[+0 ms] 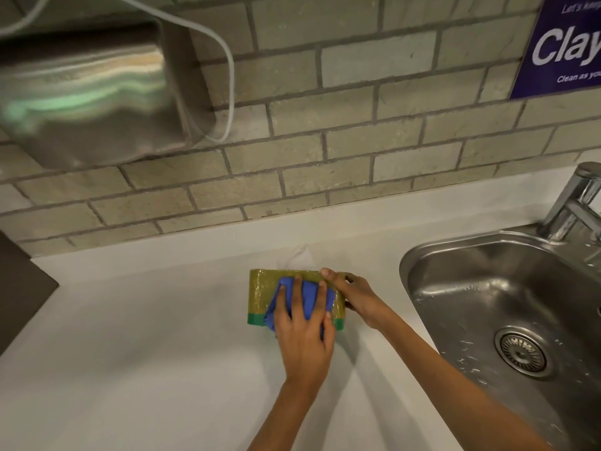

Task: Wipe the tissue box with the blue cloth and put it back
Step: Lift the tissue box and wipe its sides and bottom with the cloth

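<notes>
A yellow-green tissue box (260,294) with a green band along its near edge stands on the white counter (146,336). A white tissue (299,255) pokes out behind it. My left hand (305,340) lies flat on the blue cloth (307,291) and presses it against the box's near face, fingers spread. Reaching in from the right, my right hand (357,294) grips the box's right end, with fingertips over the top edge. The cloth and both hands hide much of the box's right half.
A steel sink (422,255) with a wet basin and a tap (572,203) sits close to the right of the box. On the brick wall hang a steel dispenser (91,92), a white cable (231,76) and a purple sign (566,47). A dark surface (22,288) borders the counter's left.
</notes>
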`<action>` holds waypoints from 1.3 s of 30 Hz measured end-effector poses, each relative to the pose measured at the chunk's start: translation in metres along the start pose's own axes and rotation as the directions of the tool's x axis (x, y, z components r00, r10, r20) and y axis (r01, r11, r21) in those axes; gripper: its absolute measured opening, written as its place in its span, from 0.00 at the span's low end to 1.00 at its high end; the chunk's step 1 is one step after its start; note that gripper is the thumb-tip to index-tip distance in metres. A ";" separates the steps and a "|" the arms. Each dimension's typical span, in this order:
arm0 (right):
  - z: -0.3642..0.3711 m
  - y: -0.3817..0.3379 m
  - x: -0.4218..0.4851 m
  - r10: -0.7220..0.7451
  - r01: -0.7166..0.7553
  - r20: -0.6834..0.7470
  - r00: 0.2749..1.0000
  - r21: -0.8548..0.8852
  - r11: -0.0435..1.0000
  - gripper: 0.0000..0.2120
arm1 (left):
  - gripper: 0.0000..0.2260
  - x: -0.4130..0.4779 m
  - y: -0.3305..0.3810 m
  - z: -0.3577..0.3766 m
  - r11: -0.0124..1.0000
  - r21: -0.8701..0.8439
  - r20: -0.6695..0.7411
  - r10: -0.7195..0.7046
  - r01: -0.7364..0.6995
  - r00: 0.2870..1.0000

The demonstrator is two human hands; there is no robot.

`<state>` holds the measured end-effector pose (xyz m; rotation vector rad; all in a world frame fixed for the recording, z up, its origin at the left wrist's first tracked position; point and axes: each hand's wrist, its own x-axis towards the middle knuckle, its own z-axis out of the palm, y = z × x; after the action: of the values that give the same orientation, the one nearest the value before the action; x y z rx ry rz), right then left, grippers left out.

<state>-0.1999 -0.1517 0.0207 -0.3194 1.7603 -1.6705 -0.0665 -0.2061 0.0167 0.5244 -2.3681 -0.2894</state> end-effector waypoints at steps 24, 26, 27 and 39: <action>-0.001 -0.004 0.002 0.031 -0.031 -0.008 0.999 -0.057 0.998 0.30 | 0.22 -0.011 -0.023 0.011 0.877 0.124 -0.037 0.472 -0.464 0.881; -0.003 -0.006 0.000 0.028 -0.026 0.013 1.000 -0.087 0.996 0.30 | 0.25 -0.008 -0.020 0.011 0.841 0.135 0.007 0.528 -0.524 0.849; -0.003 -0.008 -0.001 0.028 -0.026 0.023 0.999 -0.093 0.995 0.30 | 0.26 -0.006 -0.023 0.009 0.828 0.139 0.038 0.544 -0.543 0.838; 0.001 -0.008 -0.004 0.038 -0.038 -0.005 0.999 -0.057 0.998 0.28 | 0.23 0.021 -0.042 -0.021 0.942 -0.120 -0.036 -0.321 0.314 0.947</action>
<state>-0.1989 -0.1514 0.0299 -0.3065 1.8087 -1.5980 -0.0545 -0.2540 0.0300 0.8505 -2.1935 -0.5441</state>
